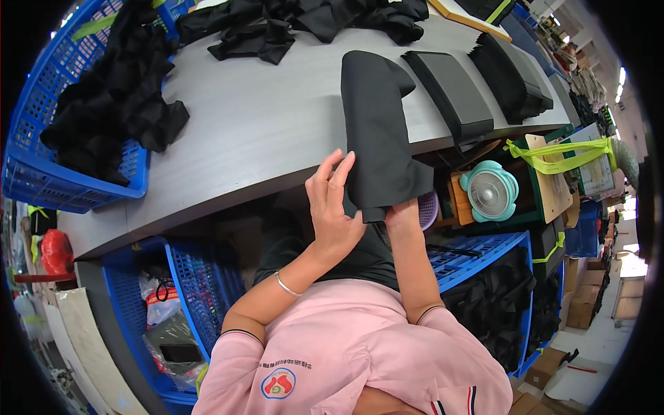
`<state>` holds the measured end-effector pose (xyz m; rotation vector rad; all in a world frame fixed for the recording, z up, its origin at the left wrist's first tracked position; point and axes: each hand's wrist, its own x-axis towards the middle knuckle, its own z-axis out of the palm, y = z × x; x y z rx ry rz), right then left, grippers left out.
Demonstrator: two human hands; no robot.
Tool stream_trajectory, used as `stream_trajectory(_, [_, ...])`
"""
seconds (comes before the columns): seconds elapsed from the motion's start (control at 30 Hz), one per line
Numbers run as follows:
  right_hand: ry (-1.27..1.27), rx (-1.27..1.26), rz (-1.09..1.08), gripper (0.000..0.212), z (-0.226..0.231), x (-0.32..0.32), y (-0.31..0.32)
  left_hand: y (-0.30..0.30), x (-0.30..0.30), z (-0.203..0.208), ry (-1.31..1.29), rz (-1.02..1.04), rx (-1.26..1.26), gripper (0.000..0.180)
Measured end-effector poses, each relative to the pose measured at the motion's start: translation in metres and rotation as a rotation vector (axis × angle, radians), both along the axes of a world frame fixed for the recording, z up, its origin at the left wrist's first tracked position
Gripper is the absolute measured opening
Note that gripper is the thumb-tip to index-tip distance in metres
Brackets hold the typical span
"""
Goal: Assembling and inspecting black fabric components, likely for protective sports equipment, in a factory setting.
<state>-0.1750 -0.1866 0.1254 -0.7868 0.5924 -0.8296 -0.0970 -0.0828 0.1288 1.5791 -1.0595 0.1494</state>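
Observation:
A long folded black fabric piece (377, 131) extends from the table's near edge toward me, its far end lying on the grey tabletop. My right hand (402, 213) grips its near end from below; the fingers are hidden under the cloth. Beside the fabric's left edge, my left hand (335, 204) has its fingers stretched and apart, the thumb close to the near hem. Two stacks of folded black fabric pieces lie to the right, a nearer stack (449, 93) and a farther stack (512, 77).
Loose black fabric (256, 40) lies along the far table edge. A blue crate (41, 152) at left overflows with black cloth. Under the table stand another blue crate (187, 277) with plastic bags and a right-hand crate (529, 277). A turquoise fan (491, 191) sits at right.

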Motion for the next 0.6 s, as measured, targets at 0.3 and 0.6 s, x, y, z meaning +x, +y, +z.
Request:
stream_trajectory(0.3, [-0.073, -0.146, -0.001, 0.050, -0.026, -0.010, -0.004, -0.003, -0.006, 0.009, 0.199, -0.103, -0.117, 0.068])
stream_trajectory(0.6, [-0.236, 0.055, -0.035, 0.033, -0.039, 0.004, -0.010, -0.002, -0.015, 0.001, 0.266, -0.130, -0.143, 0.071])
